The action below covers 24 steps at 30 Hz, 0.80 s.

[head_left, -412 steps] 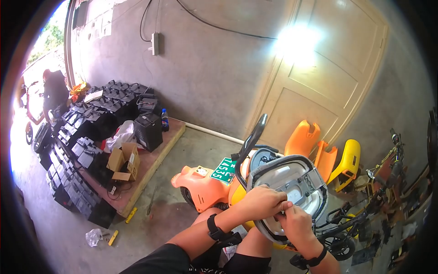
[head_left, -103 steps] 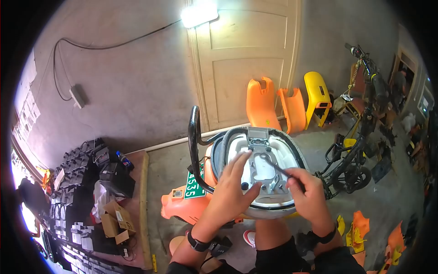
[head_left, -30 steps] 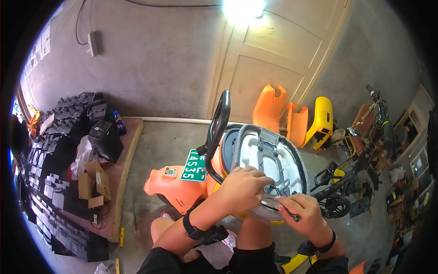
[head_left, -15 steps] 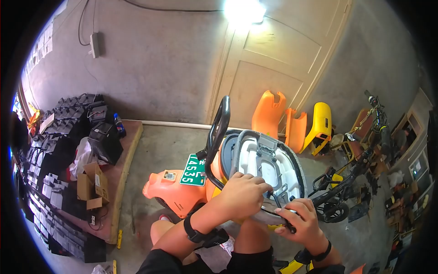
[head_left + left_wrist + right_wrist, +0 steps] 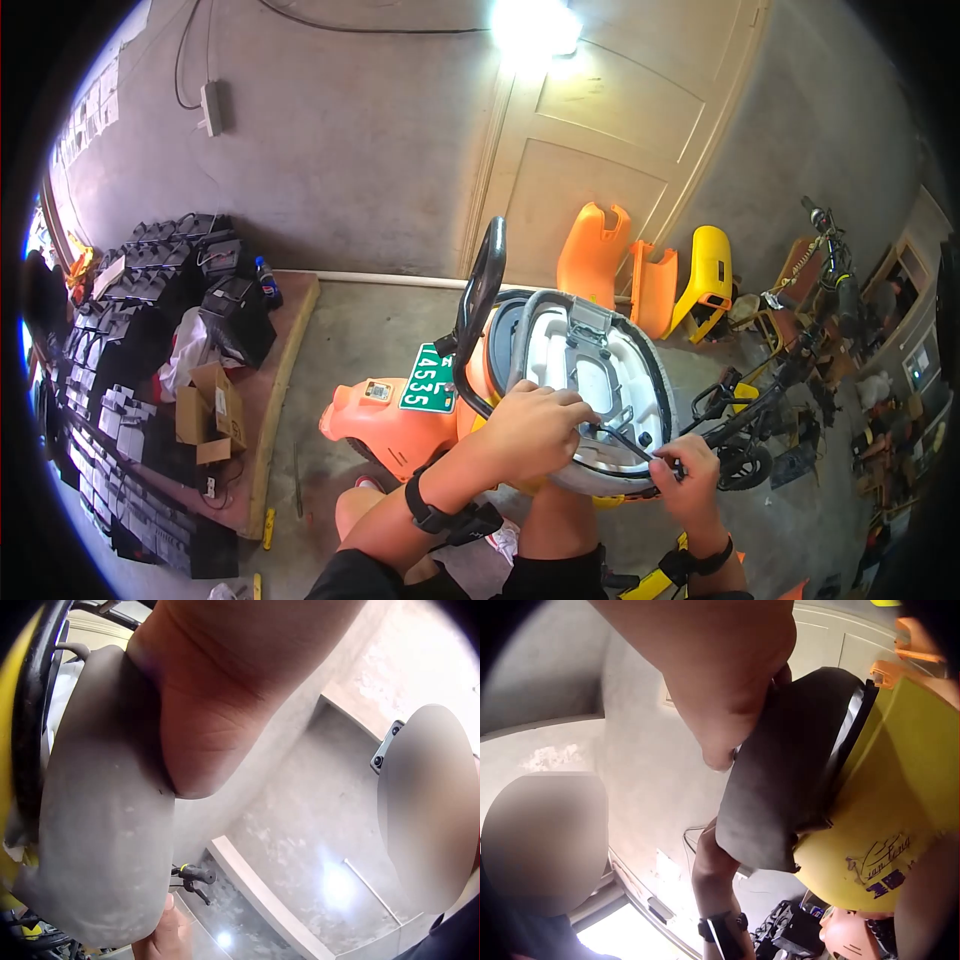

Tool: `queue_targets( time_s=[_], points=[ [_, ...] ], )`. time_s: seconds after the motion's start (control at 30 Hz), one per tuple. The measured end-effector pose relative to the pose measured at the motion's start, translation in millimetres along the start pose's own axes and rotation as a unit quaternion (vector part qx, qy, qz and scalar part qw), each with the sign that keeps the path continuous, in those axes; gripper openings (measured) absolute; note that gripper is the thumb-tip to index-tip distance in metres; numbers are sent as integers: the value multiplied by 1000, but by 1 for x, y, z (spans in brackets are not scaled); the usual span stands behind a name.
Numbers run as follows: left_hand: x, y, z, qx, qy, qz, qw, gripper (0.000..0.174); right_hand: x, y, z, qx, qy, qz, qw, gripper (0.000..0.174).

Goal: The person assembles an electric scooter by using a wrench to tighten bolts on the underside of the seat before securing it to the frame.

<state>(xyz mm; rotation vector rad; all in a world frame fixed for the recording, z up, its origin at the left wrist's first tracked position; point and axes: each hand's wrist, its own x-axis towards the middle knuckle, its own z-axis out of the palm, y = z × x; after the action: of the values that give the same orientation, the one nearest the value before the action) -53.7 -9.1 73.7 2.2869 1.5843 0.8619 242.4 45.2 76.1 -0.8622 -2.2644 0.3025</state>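
Note:
A scooter seat [image 5: 632,360] is tipped up on the orange and yellow scooter, its white and grey underside facing me. My left hand [image 5: 535,430] lies over the near left rim with fingers curled, their tips right at the wrench's near head. The dark wrench [image 5: 628,443] slants across the underside by a wire bracket [image 5: 618,418]. My right hand [image 5: 690,480] pinches its other end beyond the near rim. In the left wrist view the heel of my left hand [image 5: 214,720] is against the seat's grey cover [image 5: 112,802]; its fingers are hidden there.
A black grab bar [image 5: 482,290] rises left of the seat. Orange panels [image 5: 592,258] and a yellow one [image 5: 702,275] lean by the door. Several black batteries [image 5: 240,318] and a cardboard box [image 5: 212,410] sit on a low platform. A stripped frame [image 5: 740,420] stands right.
Earlier my left hand was open over the underside; now its fingers curl at the wrench head. Over the last second the wrench's free end swings down, then up and right with my right hand.

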Motion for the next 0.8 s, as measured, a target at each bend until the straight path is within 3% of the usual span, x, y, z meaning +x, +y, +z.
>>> queue_targets(
  time_s=[0.07,0.27,0.33,0.4,0.53,0.67,0.73,0.8],
  points=[
    [0,1,1,-5,1,-1,1000,39,1,-1,-2,0,-7,-15,1000,25],
    [1,-4,10,19,17,11,1000,40,-3,-9,-4,100,-38,72,992,32],
    [1,-7,20,6,73,24,997,33,-5,1,-2,125,-45,16,991,33],
    [2,-7,23,-8,81,17,997,30,-6,-3,-1,78,-36,32,996,27],
    [4,-7,26,0,84,20,996,27,-11,7,4,43,-29,-12,999,37],
    [5,-6,26,-5,97,20,995,25,-16,7,3,20,-14,47,999,38],
    [3,-6,26,-7,116,25,993,23,-7,-1,5,-126,30,-151,980,37],
    [3,-10,30,-29,132,31,990,26,-5,-4,1,-147,18,-163,975,38]
  ],
)
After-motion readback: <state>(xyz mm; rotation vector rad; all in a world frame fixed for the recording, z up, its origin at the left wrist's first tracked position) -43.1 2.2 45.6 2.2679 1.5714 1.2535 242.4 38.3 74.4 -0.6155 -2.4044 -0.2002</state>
